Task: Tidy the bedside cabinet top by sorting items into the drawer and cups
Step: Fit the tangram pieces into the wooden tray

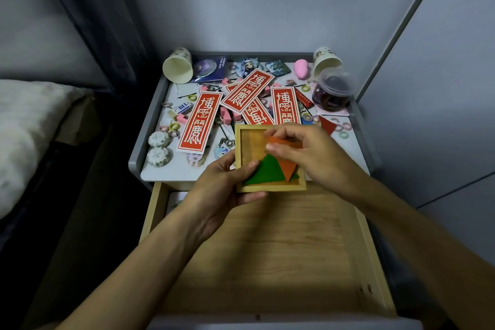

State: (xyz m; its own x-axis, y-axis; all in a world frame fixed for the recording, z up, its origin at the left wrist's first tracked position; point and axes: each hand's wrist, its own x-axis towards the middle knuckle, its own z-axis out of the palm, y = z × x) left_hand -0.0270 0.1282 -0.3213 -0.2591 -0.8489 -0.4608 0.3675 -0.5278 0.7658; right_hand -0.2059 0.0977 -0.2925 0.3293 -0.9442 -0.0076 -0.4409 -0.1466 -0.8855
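My left hand (225, 182) grips the near left corner of a square wooden puzzle tray (242, 139), held above the open wooden drawer (267, 249). A green triangle (263, 173) lies in the tray. My right hand (308, 154) pinches an orange triangle (288, 166) that rests tilted over the tray. Behind, the grey cabinet top (184, 171) is littered with red paper strips (199, 122), badges, pink erasers and small hair rings. A paper cup (178, 65) lies tipped at the back left, another paper cup (325, 60) at the back right.
A clear lidded tub (333, 90) of dark items stands at the back right beside a pink egg-shaped thing (302, 68). A red triangle (326, 124) lies on the right side. Two round patterned tins (158, 147) sit at the left edge. A bed (29, 126) lies left.
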